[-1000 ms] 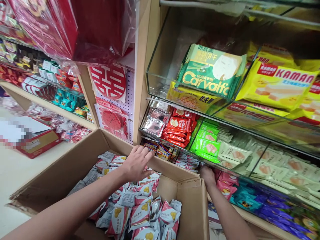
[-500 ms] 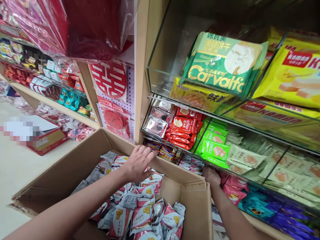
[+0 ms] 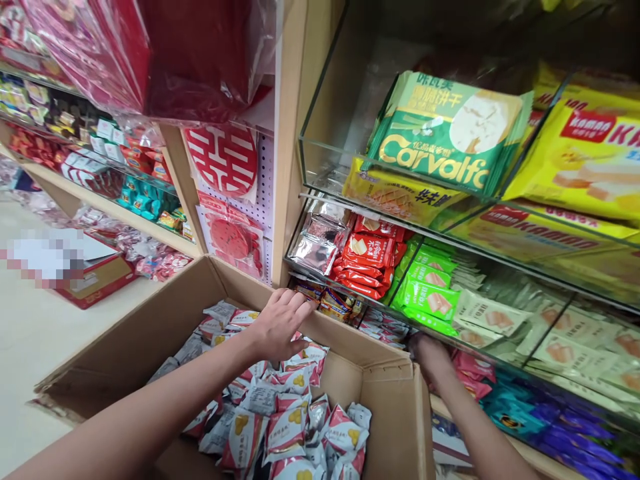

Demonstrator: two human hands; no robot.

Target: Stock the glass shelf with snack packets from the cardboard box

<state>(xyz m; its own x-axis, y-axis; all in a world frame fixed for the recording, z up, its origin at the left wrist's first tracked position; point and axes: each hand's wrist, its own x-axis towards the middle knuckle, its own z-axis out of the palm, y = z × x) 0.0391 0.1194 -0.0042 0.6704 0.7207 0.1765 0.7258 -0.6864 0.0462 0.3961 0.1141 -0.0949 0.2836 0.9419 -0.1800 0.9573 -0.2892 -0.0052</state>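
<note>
An open cardboard box (image 3: pixel 393 400) holds many white-and-pink wrapped snack packets (image 3: pixel 285 430). My left hand (image 3: pixel 283 323) grips the far rim of this box, fingers over the edge and thumb inside. Beyond the box's right corner, my right hand (image 3: pixel 425 353) reaches into the low shelf compartment. Its fingers are out of sight under the shelf above, so whether they hold anything is hidden. Beside it on the left lie similar small white-and-pink packets (image 3: pixel 383 330); pink packets (image 3: pixel 473 373) lie to its right.
Clear shelf bins hold red packets (image 3: pixel 367 257), green packets (image 3: pixel 430 300) and a Carvalfo biscuit bag (image 3: pixel 445 130). Purple packets (image 3: pixel 580 433) fill the lower right. A plastic-wrapped red bundle (image 3: pixel 200 60) hangs over the upper left. A red box (image 3: pixel 97 277) rests on the floor.
My right hand has turned and slid slightly right in the compartment, with the forearm swinging right. My left hand keeps its place on the box rim. The view has shifted slightly.
</note>
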